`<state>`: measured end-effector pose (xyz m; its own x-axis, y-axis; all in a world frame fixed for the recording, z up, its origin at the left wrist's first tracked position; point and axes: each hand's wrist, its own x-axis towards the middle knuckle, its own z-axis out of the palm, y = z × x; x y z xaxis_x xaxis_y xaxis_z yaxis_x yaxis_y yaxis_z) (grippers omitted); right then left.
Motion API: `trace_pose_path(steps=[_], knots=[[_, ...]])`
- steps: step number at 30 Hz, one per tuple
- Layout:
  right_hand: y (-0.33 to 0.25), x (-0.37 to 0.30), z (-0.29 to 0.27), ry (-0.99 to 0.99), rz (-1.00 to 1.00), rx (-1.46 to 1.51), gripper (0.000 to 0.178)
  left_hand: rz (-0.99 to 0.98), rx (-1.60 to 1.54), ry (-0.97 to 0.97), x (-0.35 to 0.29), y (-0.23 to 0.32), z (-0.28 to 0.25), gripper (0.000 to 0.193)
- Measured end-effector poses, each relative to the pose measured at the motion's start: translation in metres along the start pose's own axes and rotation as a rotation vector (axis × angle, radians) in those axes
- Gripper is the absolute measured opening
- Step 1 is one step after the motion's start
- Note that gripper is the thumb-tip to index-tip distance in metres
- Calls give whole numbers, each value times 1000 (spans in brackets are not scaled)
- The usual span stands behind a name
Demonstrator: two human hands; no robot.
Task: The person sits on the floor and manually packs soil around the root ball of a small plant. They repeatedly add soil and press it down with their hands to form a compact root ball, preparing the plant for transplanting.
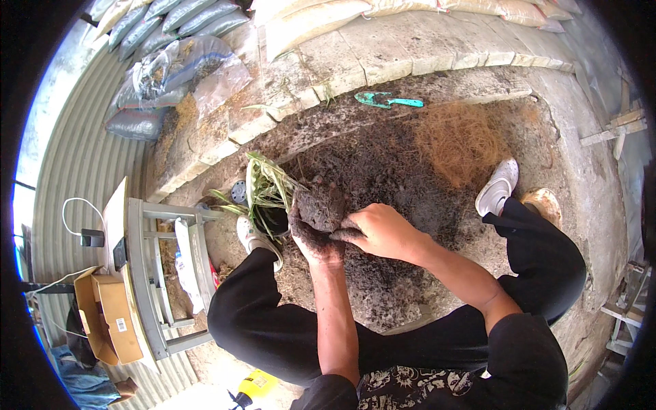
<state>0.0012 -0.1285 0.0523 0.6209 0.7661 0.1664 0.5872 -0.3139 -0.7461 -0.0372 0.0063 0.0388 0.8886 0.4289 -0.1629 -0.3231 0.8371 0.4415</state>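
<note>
A soil-covered root ball [321,205] rests in my left hand [313,242], whose dirty fingers wrap round its left side and underside. Long striped green-and-white leaves [268,184] of the same plant hang out to the left. My right hand [383,231] is closed, its soiled thumb and fingertips pressed on the lower right edge of the root ball. What lies between those fingertips is hidden. Below the leaves stands a black plant pot [275,223], partly covered by them. Dark loose soil [393,181] is spread on the ground under and beyond my hands.
A turquoise hand trowel [389,100] lies beyond the soil. Brown coconut fibre [461,143] is heaped at right. A low stone ledge [383,58] curves behind, bearing filled sacks [318,26]. At left stand a grey bench [147,273] and an opened cardboard box [113,318].
</note>
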Motion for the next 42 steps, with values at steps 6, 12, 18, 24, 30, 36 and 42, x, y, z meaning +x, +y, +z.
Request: trace_pose_path(steps=[6, 12, 18, 24, 30, 36, 42], knots=[[12, 3, -10, -47, -232, 141, 21, 19, 57, 38, 6, 6, -6, 38], [32, 6, -57, 224, 57, -45, 21, -28, -81, -11, 8, 9, -13, 41], [38, 3, -73, 234, 209, 256, 39, -268, -245, -220, -2, 8, -14, 43], [23, 6, -57, 96, 34, 492, 35, -177, 206, -338, 2, -1, -18, 42], [15, 7, -51, 277, -108, 371, 17, -367, -235, -190, -1, 2, -17, 44], [23, 6, -46, 324, -71, 440, 16, -342, -72, -113, 0, 4, -13, 49], [20, 3, -47, 375, -14, 526, 13, -352, -134, -311, 0, 4, -13, 56]])
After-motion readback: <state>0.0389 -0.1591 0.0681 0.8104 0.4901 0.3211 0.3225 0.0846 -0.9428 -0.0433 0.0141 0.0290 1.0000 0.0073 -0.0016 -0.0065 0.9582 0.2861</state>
